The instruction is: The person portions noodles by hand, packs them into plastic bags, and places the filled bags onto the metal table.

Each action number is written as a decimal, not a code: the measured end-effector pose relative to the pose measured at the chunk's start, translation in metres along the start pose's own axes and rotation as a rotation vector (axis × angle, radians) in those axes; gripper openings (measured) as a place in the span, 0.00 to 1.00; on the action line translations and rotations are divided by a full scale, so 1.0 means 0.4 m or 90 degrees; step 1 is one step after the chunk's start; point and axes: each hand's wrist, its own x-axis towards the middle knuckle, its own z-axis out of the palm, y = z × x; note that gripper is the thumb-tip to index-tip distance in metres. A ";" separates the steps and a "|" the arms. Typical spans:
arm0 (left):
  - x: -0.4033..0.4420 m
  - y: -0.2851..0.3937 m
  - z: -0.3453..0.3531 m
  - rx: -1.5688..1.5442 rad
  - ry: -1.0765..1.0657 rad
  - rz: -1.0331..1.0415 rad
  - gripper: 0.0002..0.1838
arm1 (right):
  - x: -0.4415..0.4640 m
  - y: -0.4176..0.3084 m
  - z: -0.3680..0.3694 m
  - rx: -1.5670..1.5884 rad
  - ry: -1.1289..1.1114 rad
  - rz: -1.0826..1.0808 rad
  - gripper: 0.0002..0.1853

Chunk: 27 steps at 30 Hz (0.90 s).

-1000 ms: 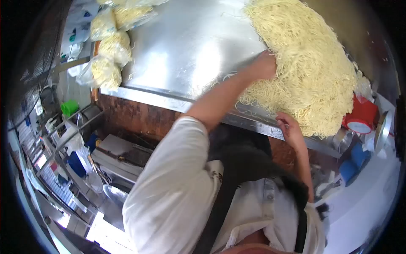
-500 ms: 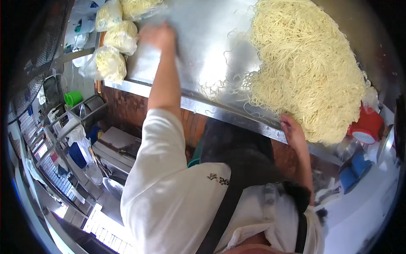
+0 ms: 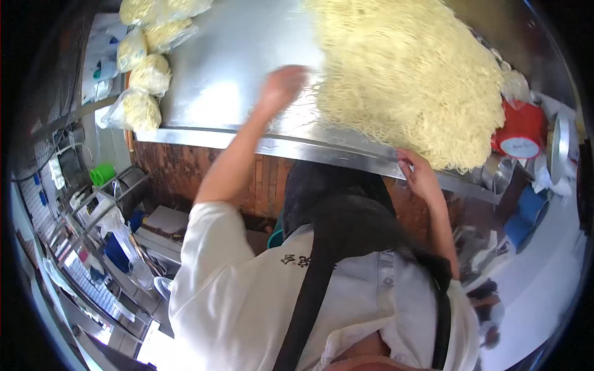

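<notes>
A large heap of pale yellow noodles (image 3: 408, 86) covers the right part of a metal tabletop (image 3: 216, 68). My left hand (image 3: 284, 88) is over the metal at the heap's left border, near thin loose strands. Motion smears its fingers, and whether it touches noodles is unclear. By the near right edge of the heap, my right hand (image 3: 422, 176) rests at the metal table rim (image 3: 334, 156). Its fingers are loosely bent, with thumb and forefinger apart and nothing visible between them. Clear plastic bags of noodles (image 3: 150, 75) line the table's left end.
To the right of the heap are a red container (image 3: 523, 130), a metal pot (image 3: 497, 175) and a blue object (image 3: 526, 219). A rack with utensils (image 3: 133, 247) and a green cup (image 3: 102, 174) stand at lower left. Brown tiling (image 3: 198, 173) lies below the rim.
My left hand has swept right, from beside the bagged noodles to the heap's left border. My right hand stays at the rim. The whole view has shifted slightly.
</notes>
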 end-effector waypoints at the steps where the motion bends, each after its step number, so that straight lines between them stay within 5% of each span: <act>1: -0.066 -0.044 -0.071 -0.166 0.102 -0.194 0.13 | -0.012 -0.009 -0.029 0.006 0.002 0.016 0.17; 3: -0.204 -0.271 -0.206 0.274 0.170 -0.271 0.16 | -0.047 0.023 -0.064 0.006 0.000 0.025 0.18; 5: -0.329 -0.293 -0.189 0.378 0.191 -0.301 0.19 | -0.068 0.081 -0.085 -0.005 0.000 0.004 0.18; 8: -0.237 -0.100 0.156 0.183 0.207 -0.382 0.21 | -0.099 0.170 -0.106 0.034 0.000 -0.012 0.18; 9: -0.200 -0.203 0.340 0.396 0.162 -0.132 0.22 | -0.103 0.181 -0.113 0.021 -0.005 -0.030 0.18; 10: -0.097 -0.031 0.484 0.251 0.339 -0.144 0.20 | -0.107 0.185 -0.122 0.008 -0.007 -0.049 0.18; 11: -0.002 -0.079 0.668 0.121 0.404 -0.084 0.16 | -0.114 0.187 -0.130 -0.007 -0.006 -0.066 0.18; 12: 0.046 -0.023 0.714 0.198 0.270 -0.017 0.14 | -0.112 0.188 -0.140 -0.024 -0.013 -0.076 0.18; 13: 0.110 0.064 0.720 0.272 0.136 0.048 0.12 | -0.107 0.186 -0.151 -0.045 -0.021 -0.085 0.18; 15: 0.137 0.213 0.665 0.249 -0.088 -0.073 0.10 | -0.150 0.199 -0.158 -0.062 -0.063 -0.098 0.17; 16: 0.121 0.226 0.579 0.291 -0.140 0.044 0.11 | -0.142 0.214 -0.164 -0.062 -0.055 -0.114 0.17; 17: 0.094 0.181 0.529 0.259 -0.144 0.043 0.12 | -0.142 0.232 -0.174 -0.060 -0.046 -0.123 0.17; 18: 0.032 0.115 0.461 0.240 -0.103 0.189 0.16 | -0.144 0.250 -0.187 -0.038 -0.030 -0.148 0.17; 20: -0.125 0.259 0.262 -0.019 0.000 -0.275 0.20 | -0.150 0.270 -0.234 -0.050 0.003 -0.135 0.19; 21: -0.215 0.163 0.220 0.126 0.203 -0.199 0.20 | -0.154 0.275 -0.251 -0.054 0.019 -0.128 0.20; 23: -0.351 0.047 0.174 0.396 0.179 -0.240 0.19 | -0.142 0.267 -0.278 -0.173 0.200 -0.166 0.24; 24: -0.370 0.081 0.220 0.478 0.152 -0.143 0.20 | -0.132 0.261 -0.287 -0.236 0.286 -0.182 0.26; 26: -0.291 0.164 0.377 0.319 0.046 -0.127 0.32 | -0.086 0.256 -0.292 -0.249 0.316 -0.187 0.29; 27: -0.226 0.238 0.480 0.331 0.113 -0.034 0.42 | -0.057 0.248 -0.291 -0.256 0.329 -0.190 0.31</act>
